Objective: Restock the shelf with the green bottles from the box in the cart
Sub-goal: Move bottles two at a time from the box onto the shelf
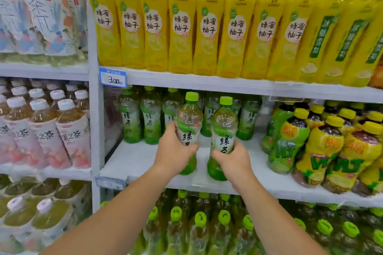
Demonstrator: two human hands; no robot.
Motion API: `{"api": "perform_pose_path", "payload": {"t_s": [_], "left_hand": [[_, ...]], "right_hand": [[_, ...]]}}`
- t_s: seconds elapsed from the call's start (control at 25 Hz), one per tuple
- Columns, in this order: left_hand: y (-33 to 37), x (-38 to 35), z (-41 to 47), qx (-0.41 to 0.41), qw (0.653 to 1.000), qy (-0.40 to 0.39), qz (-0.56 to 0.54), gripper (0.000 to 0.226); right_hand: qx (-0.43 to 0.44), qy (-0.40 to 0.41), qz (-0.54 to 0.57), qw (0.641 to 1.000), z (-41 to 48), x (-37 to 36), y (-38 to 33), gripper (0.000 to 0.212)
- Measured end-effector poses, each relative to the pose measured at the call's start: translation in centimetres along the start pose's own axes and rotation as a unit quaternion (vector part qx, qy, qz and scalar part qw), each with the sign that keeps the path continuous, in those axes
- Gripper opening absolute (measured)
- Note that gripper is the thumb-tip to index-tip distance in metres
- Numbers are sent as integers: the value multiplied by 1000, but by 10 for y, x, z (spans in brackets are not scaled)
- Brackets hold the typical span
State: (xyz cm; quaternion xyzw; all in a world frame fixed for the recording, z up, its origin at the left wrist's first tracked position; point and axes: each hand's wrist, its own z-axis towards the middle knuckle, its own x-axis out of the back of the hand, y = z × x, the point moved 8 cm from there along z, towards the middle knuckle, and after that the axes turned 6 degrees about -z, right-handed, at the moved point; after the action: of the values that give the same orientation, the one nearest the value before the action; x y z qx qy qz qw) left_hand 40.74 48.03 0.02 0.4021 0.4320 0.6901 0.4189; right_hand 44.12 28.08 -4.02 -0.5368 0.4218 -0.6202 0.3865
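Both forearms reach in from near. Left hand (pixel 173 152) grips one green tea bottle (pixel 189 122), right hand (pixel 234 160) grips another (pixel 223 128), both upright, bases seemingly just at the middle shelf (pixel 145 159) front. More green tea bottles (pixel 150 118) stand far behind.

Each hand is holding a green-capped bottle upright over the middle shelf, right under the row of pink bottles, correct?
Not quite: the head view shows yellow bottles above, not pink. Left hand and right hand each hold a green bottle upright over the middle shelf.
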Motion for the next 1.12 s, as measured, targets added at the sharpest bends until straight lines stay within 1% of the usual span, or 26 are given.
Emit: {"api": "perform_pose_path", "payload": {"t_s": [0.12, 0.28, 0.4, 0.48, 0.52, 0.6, 0.72, 0.8, 0.92, 1.0, 1.12], "left_hand": [[-20, -10, 4, -61, 998, 5, -17, 50], [-38, -12, 2, -91, 994, 7, -57, 54], [-45, -13, 5, -103, 993, -13, -49, 55], [-56, -13, 5, -83, 996, -34, -14, 63], [-61, -12, 4, -72, 996, -44, 26, 69], [-76, -8, -4, -57, 993, -56, 92, 74], [-87, -2, -8, -66, 994, -35, 79, 59], [-89, -1, -5, -67, 995, -10, 69, 51], [-90, -7, 5, -63, 994, 13, 84, 44], [-91, -11, 14, -52, 994, 13, 97, 42], [-95, -20, 29, -33, 993, -10, 109, 37]], "right_hand": [[50, 21, -1, 999, 8, -10, 15, 37], [106, 23, 15, 994, 7, -20, 20, 45], [114, -3, 13, 993, 8, -23, 21, 45], [108, -36, 2, 994, 5, -22, 27, 50], [114, -40, -22, 992, 2, -19, 29, 55], [132, -17, -86, 987, -3, -10, 37, 63], [156, 27, -119, 980, -1, -5, 45, 59], [165, 24, -121, 978, 7, -10, 44, 52], [157, 15, -102, 982, 27, -17, 42, 42], [149, 14, -82, 985, 42, -23, 44, 37], [148, 21, -76, 986, 61, -28, 46, 39]]}}
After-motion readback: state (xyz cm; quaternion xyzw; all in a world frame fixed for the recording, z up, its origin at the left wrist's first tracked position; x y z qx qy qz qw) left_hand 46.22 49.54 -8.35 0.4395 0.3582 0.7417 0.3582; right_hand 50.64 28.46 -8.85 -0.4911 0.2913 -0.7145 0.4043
